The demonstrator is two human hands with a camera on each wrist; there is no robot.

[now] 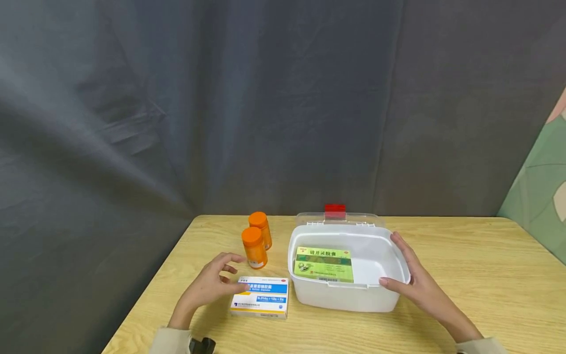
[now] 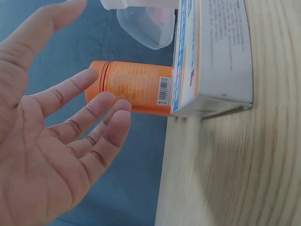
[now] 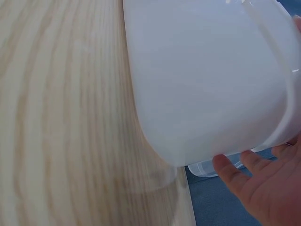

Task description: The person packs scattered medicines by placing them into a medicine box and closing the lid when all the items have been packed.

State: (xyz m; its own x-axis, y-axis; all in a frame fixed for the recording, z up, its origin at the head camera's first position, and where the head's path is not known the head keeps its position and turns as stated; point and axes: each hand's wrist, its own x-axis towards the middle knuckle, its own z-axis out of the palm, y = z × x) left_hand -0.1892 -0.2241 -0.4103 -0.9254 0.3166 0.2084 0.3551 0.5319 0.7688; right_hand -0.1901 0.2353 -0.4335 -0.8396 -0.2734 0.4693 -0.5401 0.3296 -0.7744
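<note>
My left hand (image 1: 211, 283) hovers at the left of a white and blue medicine box (image 1: 261, 302) lying on the table, its thumb overlapping the box's edge in the head view. In the left wrist view the fingers (image 2: 101, 104) are spread and hold nothing. My right hand (image 1: 420, 285) grips the right end of a white plastic container (image 1: 349, 300), thumb at the front rim and fingers along the side wall. Its fingertips (image 3: 225, 165) touch that wall in the right wrist view. Inside the container, at its left, leans a green medicine box (image 1: 325, 264).
Two orange bottles, a nearer one (image 1: 254, 248) and a farther one (image 1: 261, 228), stand behind the medicine box. The container's clear lid (image 1: 309, 219), with a red latch (image 1: 335, 210), is folded back. A dark curtain (image 1: 287, 108) hangs behind the wooden table (image 1: 464, 260).
</note>
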